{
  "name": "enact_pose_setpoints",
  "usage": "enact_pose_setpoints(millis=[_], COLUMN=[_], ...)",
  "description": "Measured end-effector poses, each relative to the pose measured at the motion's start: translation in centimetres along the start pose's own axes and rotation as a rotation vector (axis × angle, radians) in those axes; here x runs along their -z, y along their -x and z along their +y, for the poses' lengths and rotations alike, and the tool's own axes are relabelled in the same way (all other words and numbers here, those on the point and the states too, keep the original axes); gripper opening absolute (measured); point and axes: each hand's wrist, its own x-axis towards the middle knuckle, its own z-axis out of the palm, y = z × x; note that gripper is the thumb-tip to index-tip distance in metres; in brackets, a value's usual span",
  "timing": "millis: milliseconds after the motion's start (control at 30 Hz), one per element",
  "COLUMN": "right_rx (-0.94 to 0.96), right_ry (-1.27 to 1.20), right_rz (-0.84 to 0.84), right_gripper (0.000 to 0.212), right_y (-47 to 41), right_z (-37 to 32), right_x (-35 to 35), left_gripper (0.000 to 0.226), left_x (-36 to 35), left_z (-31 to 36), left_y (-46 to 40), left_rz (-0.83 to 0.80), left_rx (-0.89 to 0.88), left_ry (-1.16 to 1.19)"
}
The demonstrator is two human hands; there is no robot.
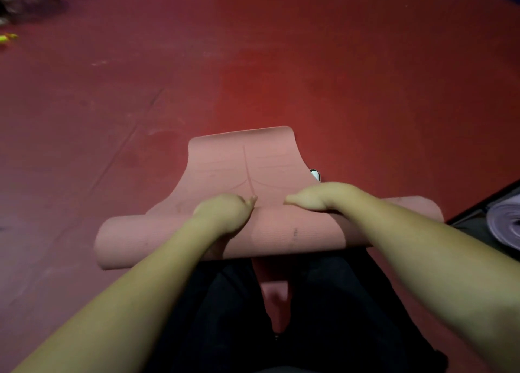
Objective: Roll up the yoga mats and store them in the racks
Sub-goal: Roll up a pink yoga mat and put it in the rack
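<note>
Most of the pink yoga mat (267, 232) is already a thick roll lying across the red floor (253, 63) in front of my knees, with only a short flat tail left ahead. My left hand (225, 213) and right hand (318, 198) press on top of the roll, though I cannot tell how my fingers lie. I judge finishing the roll and racking remain. 1 rolled purple mat (505, 226) sits at right.

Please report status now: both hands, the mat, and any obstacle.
Left hand and right hand press on pink mat roll. Short flat end remains. Small white object beside mat's right edge.
</note>
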Motion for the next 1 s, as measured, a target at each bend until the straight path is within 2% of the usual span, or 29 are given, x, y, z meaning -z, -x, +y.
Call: enact_pose_setpoints(millis=[67, 133, 200, 300, 400, 567, 633, 733, 833, 867, 1000], right_rx=[0.015, -0.007, 0.005, 0.095, 0.14, 0.093, 0.081, 0.072, 0.087, 0.086, 0.048], right_ry=[-0.057, -0.092, 0.005, 0.157, 0.159, 0.278, 0.296, 0.285, 0.257, 0.249, 0.18], right_rz=[0.008, -0.04, -0.03, 0.197, 0.37, 0.519, 0.565, 0.572, 0.545, 0.538, 0.433], right_gripper=[0.044, 0.048, 0.054, 0.049, 0.047, 0.076, 0.086, 0.071, 0.063, 0.064, 0.071], right_y=[0.3, 0.5, 0.3, 0.3, 2.0, 3.2, 2.7, 1.7, 1.1, 0.9, 0.1], right_z=[0.4, 0.2, -0.5, -1.4, -2.3, -2.8, -2.6, -2.6, -2.9, -3.0, -3.1], right_x=[-0.2, -0.3, -0.3, -0.8, -2.2, -6.2, -6.3, -5.6, -4.6, -4.2, -3.0], left_gripper=[0.065, 0.063, 0.065, 0.064, 0.057, 0.041, 0.043, 0.049, 0.04, 0.039, 0.043], left_x=[-0.5, -0.9, -0.8, -0.3, 0.4, 1.0, 0.8, 0.5, 0.2, 0.1, -1.5], left_z=[0.0, -0.6, -1.1, -1.3, -0.9, -0.8, -0.6, -0.8, -1.2, -1.3, -2.0], left_y=[-0.1, -0.7, -1.3, -2.4, -3.4, -5.3, -5.7, -6.1, -5.3, -4.8, -2.9], left_rz=[-0.04, -0.064, -0.077, -0.107, -0.166, -0.266, -0.261, -0.099, 0.281, 0.364, 0.49], left_rx=[0.018, 0.031, 0.029, 0.05, 0.042, 0.006, 0.022, 0.045, -0.014, -0.024, -0.015], left_ry=[0.012, 0.009, -0.005, 0.06, 0.1, 0.135, 0.139, 0.089, 0.062, 0.064, 0.083])
